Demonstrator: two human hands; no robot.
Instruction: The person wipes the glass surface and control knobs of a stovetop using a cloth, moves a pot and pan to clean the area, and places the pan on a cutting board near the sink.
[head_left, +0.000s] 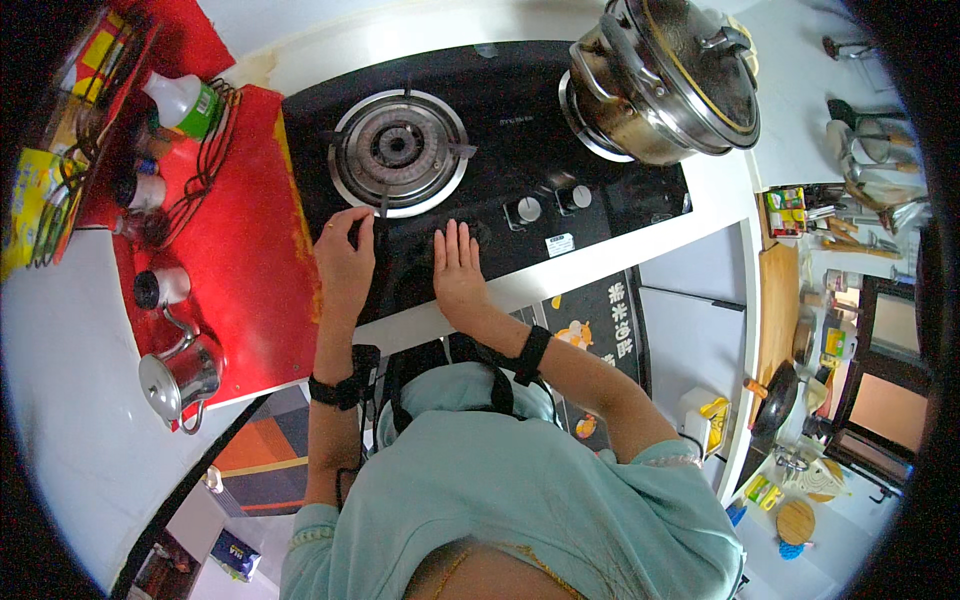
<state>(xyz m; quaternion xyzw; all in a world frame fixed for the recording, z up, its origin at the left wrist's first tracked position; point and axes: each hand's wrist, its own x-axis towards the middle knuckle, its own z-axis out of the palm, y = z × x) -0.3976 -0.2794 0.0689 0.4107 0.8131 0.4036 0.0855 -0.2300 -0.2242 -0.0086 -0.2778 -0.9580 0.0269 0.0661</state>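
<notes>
My left hand (346, 251) is at the lower left rim of the gas burner (398, 148), with its fingers bent and the thumb close to the fingertips. Whether anything thin is pinched between them cannot be seen. A dark prong of the pan support (385, 204) lies just beside those tips. My right hand (457, 274) lies palm down at the front of the black glass gas hob (499, 161), fingers stretched out and nothing in it. Two control knobs (529, 209) sit to the right of that hand.
A steel pot with a glass lid (652, 90) stands on the right burner. On the red counter (255, 300) at left are a steel jug (182, 379), jars (161, 288) and a wire rack (202, 187) holding a bottle. Further right is a wooden board (778, 300).
</notes>
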